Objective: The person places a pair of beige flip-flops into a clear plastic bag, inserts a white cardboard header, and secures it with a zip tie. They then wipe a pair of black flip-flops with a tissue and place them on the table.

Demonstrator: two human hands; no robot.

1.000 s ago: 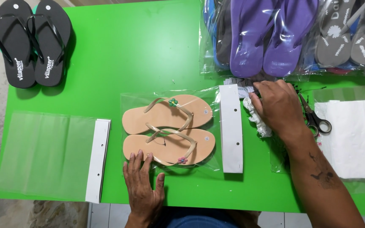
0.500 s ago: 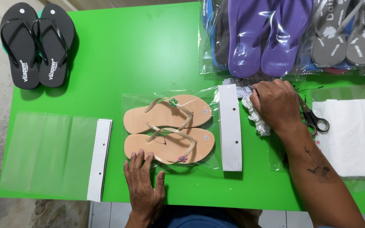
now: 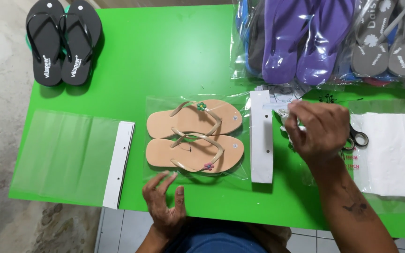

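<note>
Your right hand [image 3: 317, 129], right of centre, pinches something small and pale just past the white header card [image 3: 261, 137]; keep that pinch light. Your left hand [image 3: 165, 204], fingers spread at the lower centre, presses the clear bag [image 3: 195, 105] holding tan sandals [image 3: 194, 136] flat on the green bench [image 3: 165, 56]; hold it steady.

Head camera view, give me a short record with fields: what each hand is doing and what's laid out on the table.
Left hand: fingertips resting on the near edge of the clear bag
Bag contents: tan flip-flops, one pair, lying flat
Bag flap: white header card, at the bag's right end
Right hand: pinching small white pieces beside the card; what they are is unclear
Scissors: partly hidden by the right hand
Far left: black flip-flops, unbagged
Near left: empty clear bag
Surface: green table
</note>
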